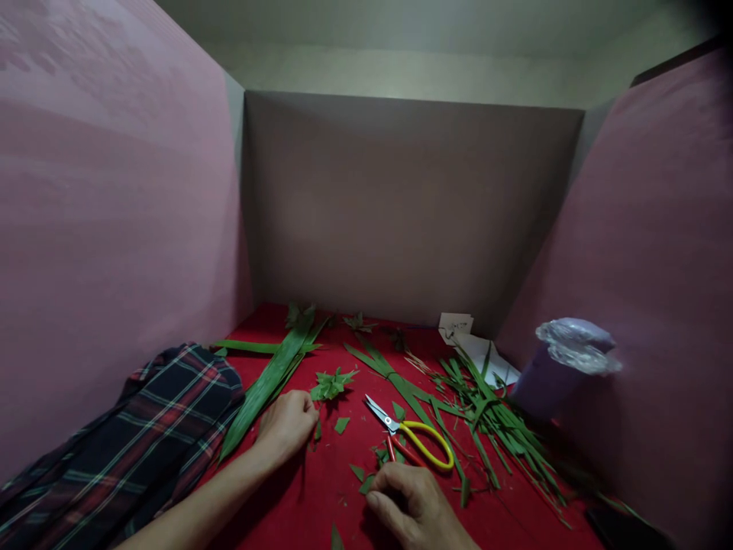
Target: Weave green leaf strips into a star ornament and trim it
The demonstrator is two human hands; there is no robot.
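Two bare hands rest low on the red table (321, 496). Nearest, the right hand (415, 508) lies knuckles up with its fingers curled down. Its thumb and forefinger meet at a small green scrap (364, 481), though whether they pinch it or only touch it I cannot tell. Just beyond that hand lie the scissors (409, 441), flat and untouched. Their long axis runs diagonally, with the yellow and red loops toward the near right and the slightly parted blades pointing to the far left. Left of them the left hand (289, 424) is curled into a loose fist, fingertips beside a leaf bit (317, 432); what it grips, if anything, is hidden. A plaid cloth (149, 428) lies at the near left. Past the left hand sits a folded leaf star (330, 382), and a long leaf (269, 378) slants away beside it. To the right lies a heap of strips (492, 420), then a purple cup (558, 370) with crumpled plastic on top, and white paper (478, 347) by the back wall.
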